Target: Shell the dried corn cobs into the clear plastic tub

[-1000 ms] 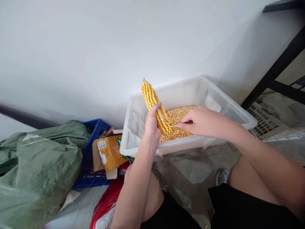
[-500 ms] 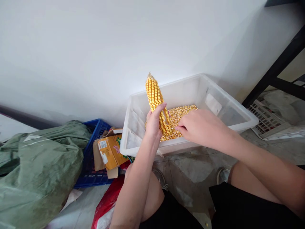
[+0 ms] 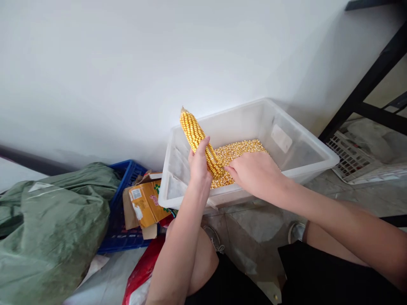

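My left hand (image 3: 200, 163) is wrapped round an ear of yellow corn (image 3: 192, 130), which tilts with its tip up and to the left. A dark gap runs between kernel rows on its lower right side. My right hand (image 3: 252, 173) is closed in a pinch at the ear's lower end, on a thin metal tool mostly hidden by the fingers. Both hands are over a translucent white plastic bin (image 3: 302, 171). Loose corn kernels (image 3: 241, 148) lie heaped on its bottom, under the ear and the right hand.
Left of the bin stands a blue crate (image 3: 119, 237) with an orange carton (image 3: 148, 205), beside a green cloth bundle (image 3: 63, 224). A red bag (image 3: 143, 262) lies near my leg. At right are a white basket (image 3: 352, 161) and a black frame (image 3: 365, 80). A wall rises behind.
The ear has tipped further to the left and lower, with my left hand moving slightly left. My right hand has followed leftward, staying at the ear's lower end.
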The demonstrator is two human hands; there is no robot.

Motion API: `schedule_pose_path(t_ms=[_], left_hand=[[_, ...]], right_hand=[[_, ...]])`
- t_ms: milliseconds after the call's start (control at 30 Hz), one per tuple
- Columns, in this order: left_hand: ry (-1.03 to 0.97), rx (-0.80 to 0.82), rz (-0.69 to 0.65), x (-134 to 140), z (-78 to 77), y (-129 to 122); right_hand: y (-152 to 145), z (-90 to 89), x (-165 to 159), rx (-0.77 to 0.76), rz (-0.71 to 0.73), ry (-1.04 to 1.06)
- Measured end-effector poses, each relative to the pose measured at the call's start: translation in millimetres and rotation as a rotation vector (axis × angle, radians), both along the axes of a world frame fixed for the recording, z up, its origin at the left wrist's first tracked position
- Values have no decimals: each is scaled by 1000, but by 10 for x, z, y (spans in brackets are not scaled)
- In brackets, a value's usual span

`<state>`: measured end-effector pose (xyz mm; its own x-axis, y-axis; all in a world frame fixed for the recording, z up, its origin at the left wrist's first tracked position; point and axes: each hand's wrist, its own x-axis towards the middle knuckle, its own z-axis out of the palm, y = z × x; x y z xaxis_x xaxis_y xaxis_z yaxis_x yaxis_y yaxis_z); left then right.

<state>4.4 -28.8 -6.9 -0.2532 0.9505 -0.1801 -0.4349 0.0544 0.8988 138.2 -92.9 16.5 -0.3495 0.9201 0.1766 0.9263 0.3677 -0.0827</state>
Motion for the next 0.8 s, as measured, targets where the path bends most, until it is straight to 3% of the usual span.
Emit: schedule_pose_path(t_ms=[200, 400, 700, 800], left_hand=[[-30, 13, 46, -24, -67, 37], [-150, -91, 37, -32, -115, 113], [-113, -65, 57, -49, -119, 97], [-109, -54, 68, -47, -111, 89]], right_hand=[[173, -72, 105, -93, -2, 101], [230, -102, 98, -99, -11, 195], [313, -141, 161, -203, 4, 282], [315, -139, 186, -155, -71, 263]])
